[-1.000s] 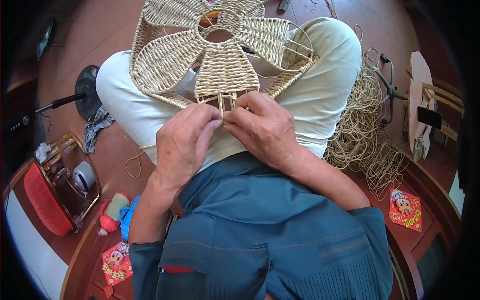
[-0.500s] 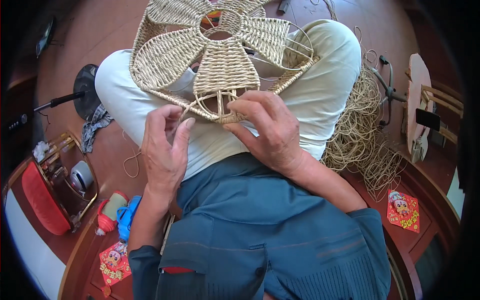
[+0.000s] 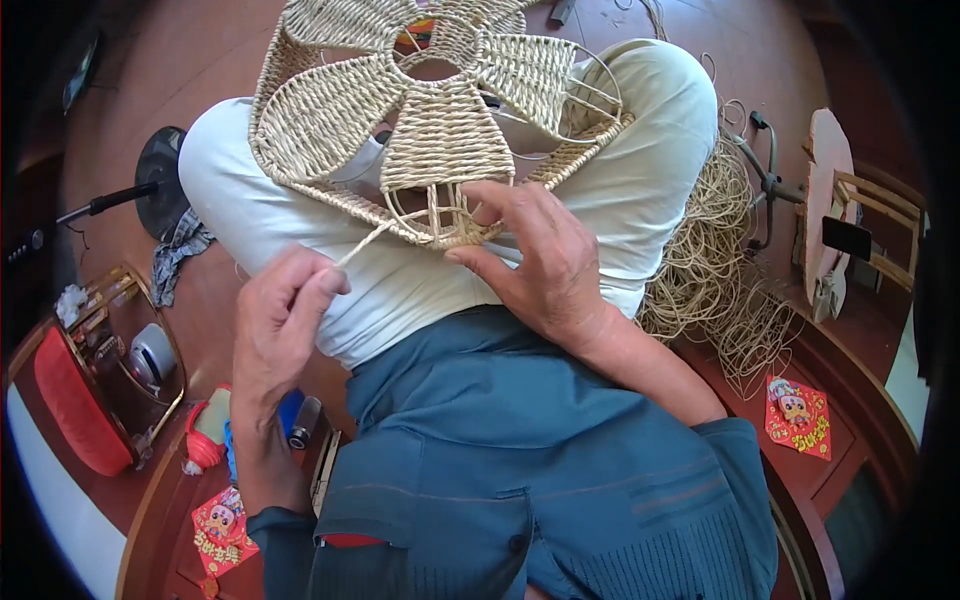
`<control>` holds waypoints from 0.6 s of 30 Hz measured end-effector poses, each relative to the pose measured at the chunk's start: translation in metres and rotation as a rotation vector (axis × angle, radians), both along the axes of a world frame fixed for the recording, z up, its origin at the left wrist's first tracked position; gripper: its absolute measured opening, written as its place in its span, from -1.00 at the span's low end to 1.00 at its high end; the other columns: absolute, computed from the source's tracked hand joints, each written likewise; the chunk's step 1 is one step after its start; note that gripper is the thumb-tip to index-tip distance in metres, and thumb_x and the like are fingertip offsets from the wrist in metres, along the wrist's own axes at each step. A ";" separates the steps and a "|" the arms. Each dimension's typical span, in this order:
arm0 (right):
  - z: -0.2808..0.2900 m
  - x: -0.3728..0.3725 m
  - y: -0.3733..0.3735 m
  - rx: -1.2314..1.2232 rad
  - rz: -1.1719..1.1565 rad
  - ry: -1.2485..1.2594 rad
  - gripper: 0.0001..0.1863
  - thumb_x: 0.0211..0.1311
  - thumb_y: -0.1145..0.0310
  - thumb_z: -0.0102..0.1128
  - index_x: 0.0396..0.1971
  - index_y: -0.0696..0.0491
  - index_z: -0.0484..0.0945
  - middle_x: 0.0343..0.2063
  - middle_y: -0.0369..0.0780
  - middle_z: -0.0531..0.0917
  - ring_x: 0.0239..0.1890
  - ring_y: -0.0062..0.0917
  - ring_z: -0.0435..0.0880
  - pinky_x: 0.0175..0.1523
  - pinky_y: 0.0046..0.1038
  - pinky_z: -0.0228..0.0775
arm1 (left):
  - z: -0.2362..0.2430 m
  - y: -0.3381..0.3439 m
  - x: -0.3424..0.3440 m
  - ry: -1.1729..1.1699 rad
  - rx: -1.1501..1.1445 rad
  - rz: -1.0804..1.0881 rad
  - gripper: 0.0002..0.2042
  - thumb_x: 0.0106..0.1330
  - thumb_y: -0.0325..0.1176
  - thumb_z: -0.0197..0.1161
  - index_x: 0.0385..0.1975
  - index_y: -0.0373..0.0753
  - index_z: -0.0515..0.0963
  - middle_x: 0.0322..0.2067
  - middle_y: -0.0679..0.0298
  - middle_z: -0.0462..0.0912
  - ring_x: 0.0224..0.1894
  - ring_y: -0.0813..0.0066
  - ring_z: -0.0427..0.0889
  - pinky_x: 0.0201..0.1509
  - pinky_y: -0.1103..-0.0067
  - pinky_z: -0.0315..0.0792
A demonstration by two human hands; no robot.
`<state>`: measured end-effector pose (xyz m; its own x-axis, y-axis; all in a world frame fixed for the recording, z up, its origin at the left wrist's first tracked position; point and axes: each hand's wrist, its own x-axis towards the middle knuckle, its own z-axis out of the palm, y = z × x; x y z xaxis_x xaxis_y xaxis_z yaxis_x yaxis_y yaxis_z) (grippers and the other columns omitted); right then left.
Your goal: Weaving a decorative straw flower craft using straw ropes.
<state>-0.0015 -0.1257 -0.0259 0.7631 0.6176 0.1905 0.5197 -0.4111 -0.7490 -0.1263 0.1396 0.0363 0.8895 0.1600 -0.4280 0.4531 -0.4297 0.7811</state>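
A flower-shaped woven straw piece (image 3: 447, 135) on a wire frame rests across my lap, its petals packed with twisted cord around a round central hole. The petal nearest me has bare frame wires at its lower end. My right hand (image 3: 545, 255) pinches the frame's near rim there, thumb below and fingers above. From that rim a straw cord (image 3: 367, 243) runs taut down to the left, and my left hand (image 3: 290, 305) holds its end between thumb and fingers. The far edge of the piece leaves the picture at the top.
A big tangled heap of straw cord (image 3: 705, 260) lies on the floor right of my knee. Beyond it stand a metal stand (image 3: 768, 185) and a wooden chair (image 3: 880, 225). To the left are a round black base (image 3: 165, 185), a crumpled cloth (image 3: 180, 255) and a red cushioned seat (image 3: 78, 400).
My left hand has moved down and left, away from the frame, drawing the cord out straight. My right hand stays at the rim.
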 end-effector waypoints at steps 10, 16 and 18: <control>0.017 0.011 0.012 -0.220 0.085 -0.198 -0.55 0.05 0.04 0.70 -0.07 -0.15 0.79 -0.31 -0.34 0.63 -0.22 -0.41 0.63 -0.11 -0.32 0.47 | -0.043 -0.037 0.041 -0.335 -0.963 0.401 -0.64 0.77 -0.09 0.09 -0.26 -0.23 0.49 -0.41 0.26 0.59 -0.34 0.50 0.51 -0.07 0.46 0.49; -0.001 0.012 0.004 -0.196 0.174 -0.140 -0.66 0.09 0.04 0.65 -0.25 -0.12 0.72 -0.25 -0.33 0.56 -0.10 -0.35 0.57 0.05 -0.23 0.35 | -0.047 -0.051 0.033 -0.193 -1.143 0.564 -0.69 0.76 -0.15 0.09 -0.30 -0.16 0.41 -0.46 0.34 0.46 -0.46 0.62 0.28 -0.13 0.52 0.42; -0.006 0.010 -0.010 -0.180 0.247 -0.143 -0.66 0.11 0.04 0.62 -0.25 -0.11 0.72 -0.25 -0.34 0.58 -0.08 -0.37 0.59 0.05 -0.26 0.36 | -0.047 -0.070 0.028 -0.129 -1.177 0.580 -0.70 0.76 -0.15 0.08 -0.29 -0.14 0.39 -0.44 0.35 0.45 -0.45 0.61 0.28 -0.13 0.54 0.40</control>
<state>0.0082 -0.1356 -0.0317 0.5597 0.8139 0.1557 0.7145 -0.3788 -0.5882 -0.0985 0.0697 -0.0107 0.8628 0.1219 -0.4906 0.2351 0.7625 0.6028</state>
